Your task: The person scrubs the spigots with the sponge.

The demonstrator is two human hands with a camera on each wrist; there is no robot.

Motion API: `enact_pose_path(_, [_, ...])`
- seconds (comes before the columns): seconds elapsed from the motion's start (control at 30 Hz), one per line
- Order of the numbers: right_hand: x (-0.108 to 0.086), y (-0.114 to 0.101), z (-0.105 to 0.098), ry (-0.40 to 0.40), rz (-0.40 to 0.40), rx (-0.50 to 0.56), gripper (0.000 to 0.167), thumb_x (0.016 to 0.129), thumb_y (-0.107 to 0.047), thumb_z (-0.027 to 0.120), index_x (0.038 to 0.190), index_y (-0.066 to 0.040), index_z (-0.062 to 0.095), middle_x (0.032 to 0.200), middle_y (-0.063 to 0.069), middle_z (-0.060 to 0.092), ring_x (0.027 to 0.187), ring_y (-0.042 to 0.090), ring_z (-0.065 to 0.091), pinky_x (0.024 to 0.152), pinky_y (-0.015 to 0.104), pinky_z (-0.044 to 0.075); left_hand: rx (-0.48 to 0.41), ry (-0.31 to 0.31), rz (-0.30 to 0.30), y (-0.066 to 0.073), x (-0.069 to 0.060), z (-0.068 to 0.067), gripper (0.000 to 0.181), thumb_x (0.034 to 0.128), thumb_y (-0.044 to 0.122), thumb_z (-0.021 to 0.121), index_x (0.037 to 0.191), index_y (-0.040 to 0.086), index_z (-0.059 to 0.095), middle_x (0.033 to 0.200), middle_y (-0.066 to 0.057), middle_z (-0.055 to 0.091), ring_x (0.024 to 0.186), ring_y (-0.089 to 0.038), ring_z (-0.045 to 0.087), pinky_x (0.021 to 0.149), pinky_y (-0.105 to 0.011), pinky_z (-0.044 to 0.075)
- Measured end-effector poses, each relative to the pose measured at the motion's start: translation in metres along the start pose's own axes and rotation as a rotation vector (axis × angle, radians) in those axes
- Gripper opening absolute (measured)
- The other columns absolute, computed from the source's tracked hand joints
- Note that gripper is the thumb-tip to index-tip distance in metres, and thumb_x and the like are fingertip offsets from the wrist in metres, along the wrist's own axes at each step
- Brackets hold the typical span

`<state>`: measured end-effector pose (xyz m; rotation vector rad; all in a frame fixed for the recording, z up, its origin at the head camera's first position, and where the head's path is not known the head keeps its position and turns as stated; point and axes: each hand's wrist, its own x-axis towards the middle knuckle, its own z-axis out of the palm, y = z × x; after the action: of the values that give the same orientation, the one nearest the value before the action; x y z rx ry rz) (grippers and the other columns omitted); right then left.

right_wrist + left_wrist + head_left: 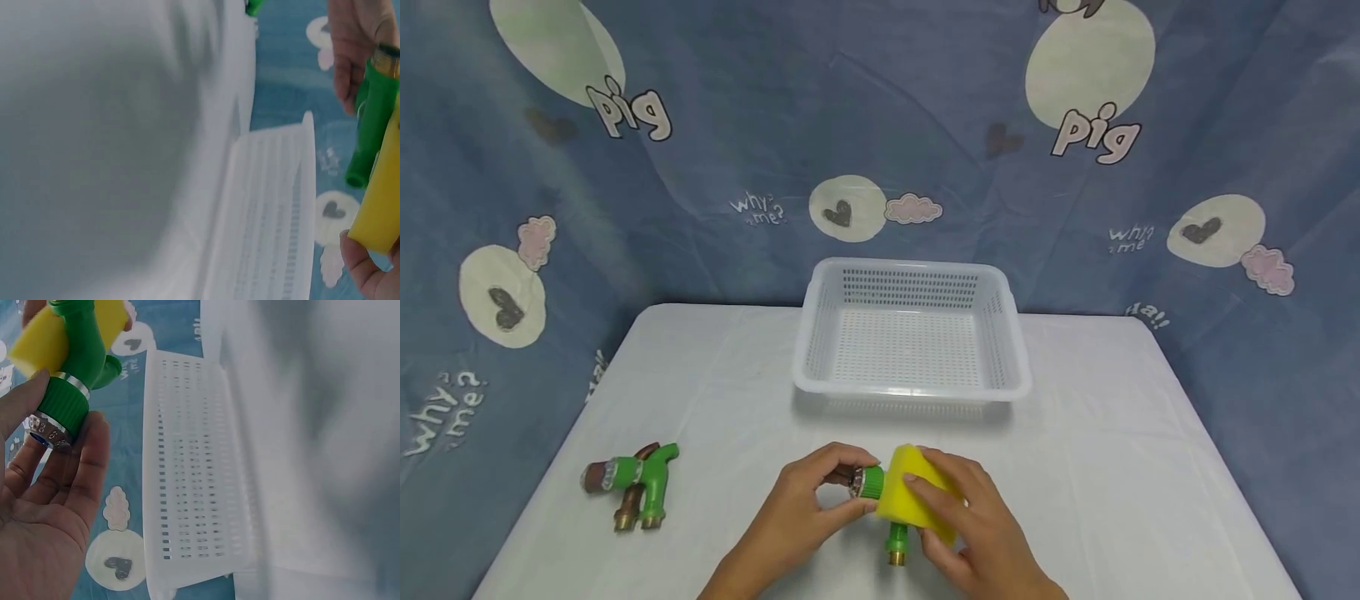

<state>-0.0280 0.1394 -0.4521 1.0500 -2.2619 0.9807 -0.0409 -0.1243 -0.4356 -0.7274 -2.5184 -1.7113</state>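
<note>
Left hand (801,500) with thumb and fingers pinching the ribbed collar end of a green tap (873,482); right hand (988,533) gripping a yellow sponge (904,496), thumb below and fingers over the top. The tap lies between the two hands, over the near part of the white table (1112,467), its middle hidden by the sponge in the head view. Wiping appears to be under way, with the sponge laid over the tap body; how much of the surface is done cannot be told. The collar end points to the person's left and the body runs rightward beneath the sponge, while a brass-tipped branch points toward the person, so the long axis seems to lie roughly crosswise. Farther left, a second green tap (655,483) lies against a brown piece (631,504), both apart from the hands and, by their position, probably outside the present step. Beyond the hands stands a white basket (912,392), before a blue printed cloth (760,125).
</note>
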Motion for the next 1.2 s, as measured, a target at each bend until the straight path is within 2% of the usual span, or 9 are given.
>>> enact_pose_path(0.13, [-0.005,0.011,-0.002,0.037,0.041,-0.061,0.043,0.099,-0.022,0.060,0.141,-0.016,0.065,0.148,0.014,0.055,0.124,0.029,0.055,0.112,0.020,0.037,-0.022,0.008,0.030,-0.001,0.002,0.001,0.040,0.0870,0.025,0.087,0.121,0.026,0.067,0.113,0.012,0.069,0.094,-0.011,0.069,0.087,-0.029,0.061])
enact_pose_path(0.23, [-0.009,0.018,-0.004,0.074,0.084,-0.090,0.050,0.091,-0.016,0.064,0.141,-0.015,0.066,0.147,0.015,0.055,0.123,0.029,0.054,0.112,0.017,0.036,-0.036,0.008,0.039,-0.002,0.003,0.001,0.039,0.0874,0.025,0.086,0.121,0.025,0.067,0.111,0.011,0.069,0.093,-0.012,0.069,0.086,-0.029,0.061])
enact_pose_path(0.4, [-0.011,0.020,-0.006,0.096,0.138,-0.080,0.059,0.083,-0.012,0.071,0.141,-0.015,0.065,0.149,0.013,0.054,0.124,0.028,0.053,0.111,0.015,0.036,-0.038,0.016,0.039,-0.004,0.006,0.002,0.042,0.0865,0.021,0.087,0.123,0.022,0.067,0.114,0.009,0.070,0.094,-0.012,0.069,0.087,-0.029,0.061])
enact_pose_path(0.5, [-0.009,0.014,-0.004,0.063,0.124,-0.048,0.056,0.088,-0.016,0.072,0.143,-0.016,0.063,0.151,0.012,0.052,0.126,0.026,0.053,0.112,0.016,0.037,-0.032,0.017,0.000,-0.004,0.006,0.003,0.043,0.0865,0.021,0.087,0.125,0.022,0.068,0.117,0.009,0.072,0.095,-0.011,0.070,0.089,-0.028,0.061])
enact_pose_path(0.67, [-0.001,0.004,0.002,0.042,0.022,-0.025,0.047,0.103,-0.033,0.066,0.144,-0.012,0.061,0.152,0.015,0.051,0.127,0.028,0.053,0.110,0.020,0.042,0.006,0.012,-0.071,-0.004,0.006,0.002,0.044,0.0860,0.017,0.087,0.126,0.024,0.068,0.118,0.012,0.072,0.097,-0.009,0.071,0.091,-0.028,0.060])
enact_pose_path(0.8, [0.004,0.003,0.007,0.036,-0.008,-0.030,0.047,0.105,-0.038,0.063,0.144,-0.011,0.061,0.151,0.015,0.052,0.126,0.028,0.054,0.111,0.024,0.042,0.033,0.028,-0.102,-0.003,0.008,0.001,0.048,0.0844,0.010,0.088,0.125,0.027,0.068,0.117,0.017,0.071,0.097,-0.008,0.071,0.090,-0.027,0.060])
enact_pose_path(1.0, [0.002,0.009,0.008,-0.020,0.113,-0.094,0.049,0.107,-0.042,0.059,0.150,-0.018,0.057,0.154,0.009,0.049,0.127,0.024,0.054,0.109,0.023,0.045,-0.006,0.067,-0.131,-0.006,0.011,0.001,0.045,0.0842,0.016,0.089,0.123,0.026,0.069,0.113,0.016,0.072,0.097,-0.010,0.072,0.089,-0.028,0.060])
enact_pose_path(1.13, [-0.005,0.016,0.009,-0.031,0.195,-0.142,0.051,0.106,-0.040,0.062,0.153,-0.021,0.054,0.154,0.007,0.048,0.127,0.024,0.054,0.102,0.034,0.054,-0.086,0.083,-0.188,-0.008,0.010,0.001,0.042,0.0838,0.020,0.090,0.120,0.027,0.070,0.111,0.012,0.073,0.096,-0.013,0.073,0.088,-0.028,0.061])
enact_pose_path(1.2, [-0.007,0.020,0.009,-0.016,0.213,-0.158,0.052,0.105,-0.039,0.064,0.153,-0.021,0.054,0.153,0.008,0.049,0.126,0.025,0.054,0.102,0.034,0.055,-0.114,0.095,-0.208,-0.008,0.012,0.001,0.041,0.0837,0.021,0.090,0.119,0.028,0.070,0.110,0.010,0.073,0.096,-0.015,0.073,0.088,-0.029,0.061])
